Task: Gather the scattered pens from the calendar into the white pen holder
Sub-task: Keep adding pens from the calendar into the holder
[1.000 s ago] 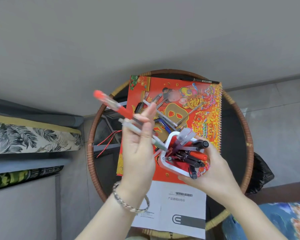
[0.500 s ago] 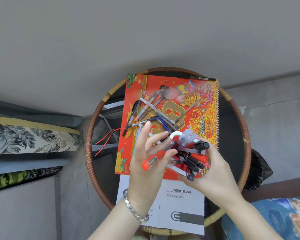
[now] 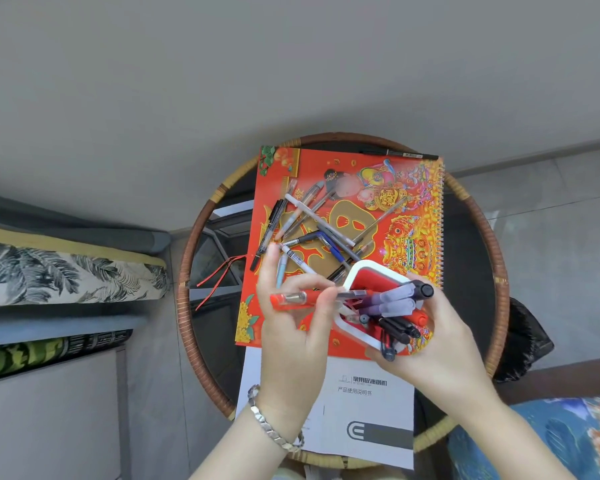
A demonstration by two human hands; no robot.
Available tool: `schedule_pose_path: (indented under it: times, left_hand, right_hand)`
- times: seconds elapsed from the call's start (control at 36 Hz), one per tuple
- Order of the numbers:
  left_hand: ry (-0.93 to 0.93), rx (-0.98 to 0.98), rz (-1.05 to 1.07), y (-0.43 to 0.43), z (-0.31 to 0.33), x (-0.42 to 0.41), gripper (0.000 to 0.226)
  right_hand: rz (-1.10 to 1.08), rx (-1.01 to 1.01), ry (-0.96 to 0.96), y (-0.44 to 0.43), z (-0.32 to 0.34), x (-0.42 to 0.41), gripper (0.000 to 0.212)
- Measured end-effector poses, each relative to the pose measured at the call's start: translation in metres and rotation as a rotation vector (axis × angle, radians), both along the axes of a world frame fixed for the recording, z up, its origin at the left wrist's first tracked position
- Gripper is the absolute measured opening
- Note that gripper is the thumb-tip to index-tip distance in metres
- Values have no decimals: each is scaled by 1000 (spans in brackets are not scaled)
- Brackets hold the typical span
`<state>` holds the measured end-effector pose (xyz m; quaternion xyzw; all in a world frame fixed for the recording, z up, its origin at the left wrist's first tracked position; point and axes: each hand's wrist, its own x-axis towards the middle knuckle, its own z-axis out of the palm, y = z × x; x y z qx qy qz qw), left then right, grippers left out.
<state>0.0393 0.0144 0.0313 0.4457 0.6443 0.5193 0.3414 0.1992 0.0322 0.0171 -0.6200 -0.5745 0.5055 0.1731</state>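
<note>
A red and gold spiral calendar [image 3: 409, 216] lies on a round glass table. Several scattered pens [image 3: 312, 216] lie crossed on its left-middle part. My right hand [image 3: 444, 337] holds the white pen holder [image 3: 364, 268] tilted above the calendar's near edge; several black, red and purple pens [image 3: 395, 317] stick out of it. My left hand [image 3: 291, 327] pinches a red pen [image 3: 295, 298] lying level, its tip at the holder's mouth. A bluish-white pen [image 3: 280, 275] is also partly behind the left fingers.
The table has a woven rattan rim [image 3: 496, 258]. A white printed manual [image 3: 364, 407] lies under the calendar's near edge. One black pen [image 3: 406, 154] rests beyond the calendar's far edge. A leaf-print cushion [image 3: 49, 275] is at left, a dark bag [image 3: 523, 337] at right.
My left hand came down from a raised position and swung the red pen level, bringing its tip to the holder's opening. The holder has tipped toward the left hand.
</note>
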Motion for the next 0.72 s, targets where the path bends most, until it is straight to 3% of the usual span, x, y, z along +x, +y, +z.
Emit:
schedule_pose_path:
  times: [0.11, 0.28, 0.42, 0.53, 0.58, 0.64, 0.72]
  left_hand:
    - [29, 56, 29, -5, -6, -3, 78]
    - [263, -163, -208, -8, -12, 2, 39]
    - [86, -314, -408, -3, -15, 6, 38]
    - [-49, -354, -128, 9, -36, -8, 49]
    - [42, -532, 45, 19, -60, -18, 46]
    - [143, -698, 165, 30, -82, -25, 58]
    - [320, -861, 183, 45, -106, -27, 77]
  right_hand:
    - [14, -32, -18, -3, -3, 1, 85]
    - [34, -19, -60, -8, -5, 0, 93]
    - [17, -44, -72, -7, -7, 2, 90]
    - [-27, -68, -64, -5, -12, 10, 82]
    - [-59, -70, -77, -4, -13, 14, 83]
    - [-95, -76, -79, -4, -14, 16, 83]
    - [-126, -100, -63, -3, -15, 18, 83]
